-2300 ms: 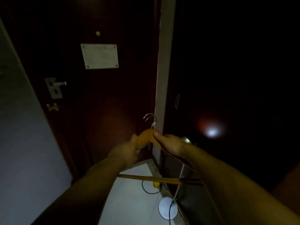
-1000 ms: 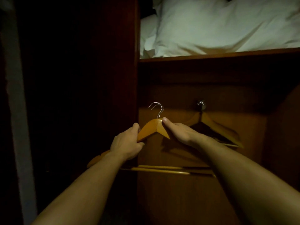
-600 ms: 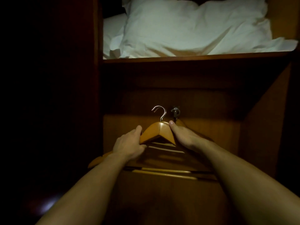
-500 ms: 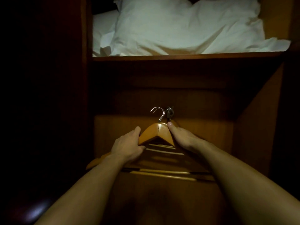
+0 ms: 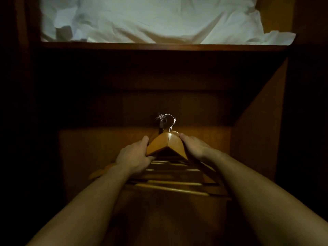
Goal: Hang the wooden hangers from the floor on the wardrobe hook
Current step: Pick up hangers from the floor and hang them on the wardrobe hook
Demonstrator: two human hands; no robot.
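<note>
Honey-coloured wood catches what little light there is: a wooden hanger (image 5: 166, 144) with a curved silver wire hook (image 5: 171, 121) is held up just below the small metal wardrobe hook (image 5: 161, 121) on the brown back panel (image 5: 204, 112). The wire's open end reaches the wardrobe hook, but in the gloom I cannot tell whether it is seated on it or only touching.

The left hand (image 5: 134, 157) grips the hanger's left arm below and left of the wardrobe hook, thumb on the top edge and fingers curled underneath. The right hand (image 5: 193, 146) holds the right arm just below and right of the wardrobe hook, its thumb tip up beside the hanger's crown. The other fingers go behind the wood, where I cannot see them.

Crowding the wardrobe hook are the wire tops of other wooden hangers (image 5: 174, 183), which hang behind and below the held one. Their pale crossbars are stacked one under another between the two forearms, right in the path to the panel.

Well above the wardrobe hook runs a dark wooden shelf (image 5: 159, 47), piled with rumpled white pillows (image 5: 150, 20). Right of the wardrobe hook stands the wardrobe's brown side wall (image 5: 257, 130). To its left everything sinks into shadow.
</note>
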